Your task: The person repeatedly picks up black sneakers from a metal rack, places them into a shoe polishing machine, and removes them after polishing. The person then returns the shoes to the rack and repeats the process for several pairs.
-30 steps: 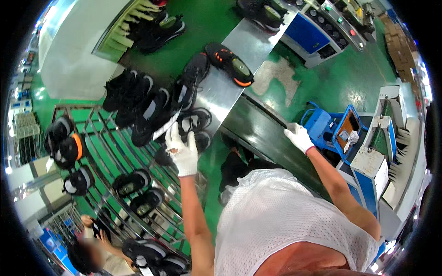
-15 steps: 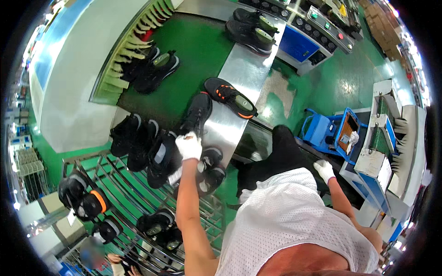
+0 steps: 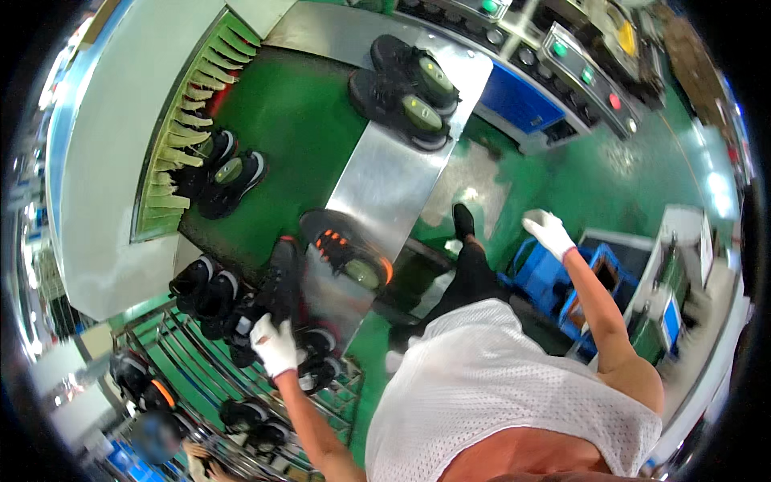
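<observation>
Both my hands wear white gloves. My left hand (image 3: pixel 275 347) is just off the heel end of a black sneaker (image 3: pixel 283 277), with thumb and fingers apart and nothing held. That sneaker lies at the near end of the green conveyor belt (image 3: pixel 301 104), its toe pointing away from me. Beside it, a black sneaker with orange laces (image 3: pixel 344 247) rests at a slant on the metal ledge (image 3: pixel 385 173). Out to the right, my right hand (image 3: pixel 549 233) hangs in the air above a blue cart, fingers loosely stretched and without any object.
Two black sneakers (image 3: pixel 409 95) stand farther along the ledge. Another pair (image 3: pixel 231 181) sits by the fringed machine opening (image 3: pixel 173 153). A metal rack (image 3: pixel 181 353) with several shoes is at lower left. The blue cart (image 3: pixel 536 277) stands right. Another person's hand (image 3: pixel 195 450) shows at lower left.
My left hand has let go of the black sneaker and drawn back toward me. My right hand has risen and swung forward over the cart. The whole view has shifted as I turned.
</observation>
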{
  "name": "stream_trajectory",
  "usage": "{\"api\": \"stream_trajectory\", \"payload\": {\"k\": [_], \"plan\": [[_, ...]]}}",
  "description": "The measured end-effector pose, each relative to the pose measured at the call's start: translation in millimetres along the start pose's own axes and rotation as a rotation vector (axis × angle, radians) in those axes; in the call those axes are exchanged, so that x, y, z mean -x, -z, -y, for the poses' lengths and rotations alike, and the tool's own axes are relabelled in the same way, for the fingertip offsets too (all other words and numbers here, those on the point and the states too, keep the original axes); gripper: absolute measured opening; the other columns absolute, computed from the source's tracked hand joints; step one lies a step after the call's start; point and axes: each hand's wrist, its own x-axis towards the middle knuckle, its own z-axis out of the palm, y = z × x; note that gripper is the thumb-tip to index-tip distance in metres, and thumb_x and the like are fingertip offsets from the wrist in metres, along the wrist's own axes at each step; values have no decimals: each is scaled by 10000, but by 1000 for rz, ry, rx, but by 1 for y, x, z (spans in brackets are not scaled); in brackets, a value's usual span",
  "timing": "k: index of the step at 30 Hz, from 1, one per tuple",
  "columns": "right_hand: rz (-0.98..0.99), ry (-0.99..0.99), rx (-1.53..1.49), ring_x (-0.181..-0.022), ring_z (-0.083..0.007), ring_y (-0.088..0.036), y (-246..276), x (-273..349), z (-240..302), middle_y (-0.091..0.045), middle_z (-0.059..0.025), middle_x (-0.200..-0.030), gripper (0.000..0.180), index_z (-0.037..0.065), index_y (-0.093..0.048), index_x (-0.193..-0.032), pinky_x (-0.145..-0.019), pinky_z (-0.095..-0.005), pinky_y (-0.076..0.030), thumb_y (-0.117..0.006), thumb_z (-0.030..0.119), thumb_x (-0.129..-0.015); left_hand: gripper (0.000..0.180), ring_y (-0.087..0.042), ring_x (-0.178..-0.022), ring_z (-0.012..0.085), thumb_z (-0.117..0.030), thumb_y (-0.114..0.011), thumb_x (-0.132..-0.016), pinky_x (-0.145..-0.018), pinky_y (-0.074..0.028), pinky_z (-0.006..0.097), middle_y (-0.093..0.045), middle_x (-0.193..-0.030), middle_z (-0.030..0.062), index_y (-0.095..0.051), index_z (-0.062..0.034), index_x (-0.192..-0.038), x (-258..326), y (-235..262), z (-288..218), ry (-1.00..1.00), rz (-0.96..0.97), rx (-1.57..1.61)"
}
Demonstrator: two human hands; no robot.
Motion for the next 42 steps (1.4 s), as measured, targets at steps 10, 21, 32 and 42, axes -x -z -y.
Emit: {"api": "stream_trajectory", "payload": {"k": [10,21,32,42], "plan": [[141,9,-434,-1132,-220,-659,98,-100,-14,-702,-175,-1209,424,-45,-646,-1248,-1001,-348,-498,-662,270,-964,407,-570,-1216,392,-124,-683,-938,-1063,-437,446,-600,-1288,239,-581,50,-1291,-50,-13,-261,309,-62,348],[191,124,-241,-1159,-294,-667,131,-154,64,-695,-224,-1214,530,-51,-621,-1271,-1028,-374,-501,-731,303,-892,479,-651,-1125,300,-134,-706,-933,-974,-515,415,-595,-1291,183,-525,5,-1355,-145,-81,-387,231,4,786],[-102,377,48,-1179,-423,-627,29,-307,338,-616,-313,-1280,841,-71,-468,-1386,-993,-434,-508,-820,383,-771,661,-606,-1113,341,-215,-744,-910,-989,-489,438,-562,-1296,235,-423,-3,-1448,-232,-82,-207,692,-341,663],[-157,526,343,-1238,-346,-591,33,-341,311,-619,-217,-1319,718,0,-537,-1399,-1075,-432,-438,-821,267,-796,435,-615,-1031,466,-450,-625,-966,-891,-508,518,-624,-1149,258,-625,-151,-1282,-392,-69,-17,694,-207,146]]}}
